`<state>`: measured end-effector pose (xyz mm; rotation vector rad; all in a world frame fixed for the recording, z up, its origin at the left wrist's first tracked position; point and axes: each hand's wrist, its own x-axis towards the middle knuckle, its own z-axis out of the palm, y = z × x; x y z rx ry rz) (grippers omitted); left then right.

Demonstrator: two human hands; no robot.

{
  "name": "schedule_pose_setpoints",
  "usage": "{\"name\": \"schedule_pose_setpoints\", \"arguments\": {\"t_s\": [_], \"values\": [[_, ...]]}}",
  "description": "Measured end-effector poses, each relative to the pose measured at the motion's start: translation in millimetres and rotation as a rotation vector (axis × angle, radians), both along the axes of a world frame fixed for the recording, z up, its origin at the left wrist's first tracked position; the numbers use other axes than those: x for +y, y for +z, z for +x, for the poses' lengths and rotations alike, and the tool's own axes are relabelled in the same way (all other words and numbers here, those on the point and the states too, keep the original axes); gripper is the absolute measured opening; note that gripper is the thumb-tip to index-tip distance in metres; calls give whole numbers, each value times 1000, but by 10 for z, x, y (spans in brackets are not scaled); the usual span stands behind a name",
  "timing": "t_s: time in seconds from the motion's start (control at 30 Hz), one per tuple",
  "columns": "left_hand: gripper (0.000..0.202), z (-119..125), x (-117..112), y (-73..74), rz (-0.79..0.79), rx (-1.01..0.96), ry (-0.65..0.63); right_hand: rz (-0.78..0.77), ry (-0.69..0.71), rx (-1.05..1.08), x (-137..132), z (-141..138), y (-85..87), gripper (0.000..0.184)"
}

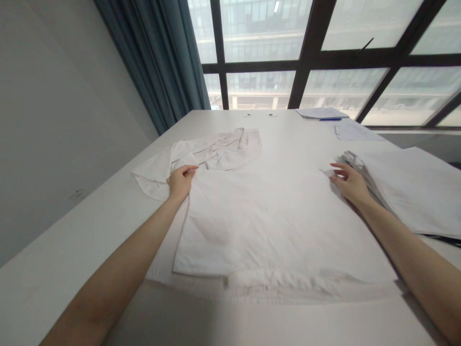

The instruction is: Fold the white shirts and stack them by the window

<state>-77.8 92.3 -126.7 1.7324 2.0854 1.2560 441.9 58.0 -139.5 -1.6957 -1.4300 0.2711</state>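
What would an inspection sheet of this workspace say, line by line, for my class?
Surface: white table, carrying cloth and papers.
Job's things: white cloth spread flat, wrinkled along its near edge.
Clutter: crumpled white cloth beyond; white pile at right; papers; blue pen.
Hands: left hand pinches the far left corner; right hand at far right corner, grip unclear.
Cables: black strands under the white pile, possibly cables.
Surroundings: blue curtain, window, grey wall.

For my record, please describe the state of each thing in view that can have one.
Broad white fabric: spread out, wrinkled
Farther white fabric: loosely bunched
White layered pile, right: edge rumpled
Blue fabric curtain: gathered in folds
White paper sheets: lying flat
Black-framed glass window: open or shut unclear
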Motion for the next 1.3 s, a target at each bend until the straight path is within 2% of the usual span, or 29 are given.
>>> {"name": "schedule_pose_setpoints", "arguments": {"t_s": [0.2, 0.37, 0.6, 0.87, 0.97, 1.1, 1.3], "values": [[21, 25, -17, 47, -51, 27, 14, 6, 10, 8, 27, 27, -42, 47], [20, 52, -34, 156, -96, 129, 30, 46, -11, -126, -10, -8, -41, 44], [21, 91, -66, 278, -62, 215, 32, 44, -51, -205, -35, -46, -29, 43], [17, 89, -79, 432, -93, 154, 5, 21, -51, -213, -29, -57, -29, 45], [17, 33, -44, 415, -100, 49, -19, 21, -58, -186, -39, -75, -8, 48], [19, -62, 11, 353, -97, -67, -119, 42, -41, -176, -51, -90, 10, 46], [39, -146, 15, 350, -183, -221, -198, 35, -49, -123, -58, -88, 31, 51]]}}
